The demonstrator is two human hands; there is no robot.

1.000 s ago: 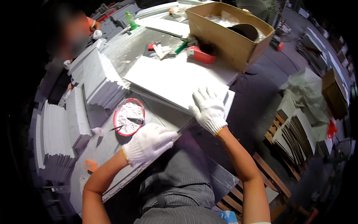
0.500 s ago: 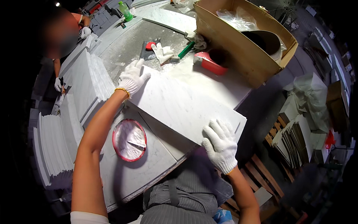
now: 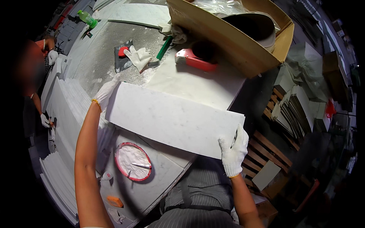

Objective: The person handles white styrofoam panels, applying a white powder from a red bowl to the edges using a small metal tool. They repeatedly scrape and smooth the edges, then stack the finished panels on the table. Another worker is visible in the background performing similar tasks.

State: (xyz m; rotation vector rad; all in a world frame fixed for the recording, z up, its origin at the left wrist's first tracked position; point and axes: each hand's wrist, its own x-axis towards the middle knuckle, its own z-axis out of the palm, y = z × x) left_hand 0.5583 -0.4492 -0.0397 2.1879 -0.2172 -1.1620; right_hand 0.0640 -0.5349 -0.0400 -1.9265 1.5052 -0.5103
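A long white marble slab point(image 3: 171, 117) with faint grey veining stretches across in front of me. My left hand point(image 3: 107, 92), in a white knit glove, grips its left end, fingers partly hidden behind the edge. At the right end my gloved right hand point(image 3: 234, 150) holds the corner, thumb on the near face and fingers along the short edge. Whether the slab still rests on the surface beneath, I cannot tell. Just nearer than the slab stands a red-rimmed tub point(image 3: 118, 167) of white paste, with a thin blade-like tool point(image 3: 141, 165) in it.
Stacked slabs point(image 3: 81, 102) stand at left, beside a co-worker's gloved hand point(image 3: 45, 121). Beyond my slab lie spare gloves point(image 3: 138, 57), a red tape dispenser point(image 3: 197, 60) and a large cardboard box point(image 3: 228, 45). An orange block point(image 3: 115, 201) lies near my left forearm. Wooden pallets point(image 3: 262, 152) are right.
My hands went from lying flat on the slab to gripping its two ends. The slab has turned to lie more crosswise, its left end nearer me. My view has shifted rightward.
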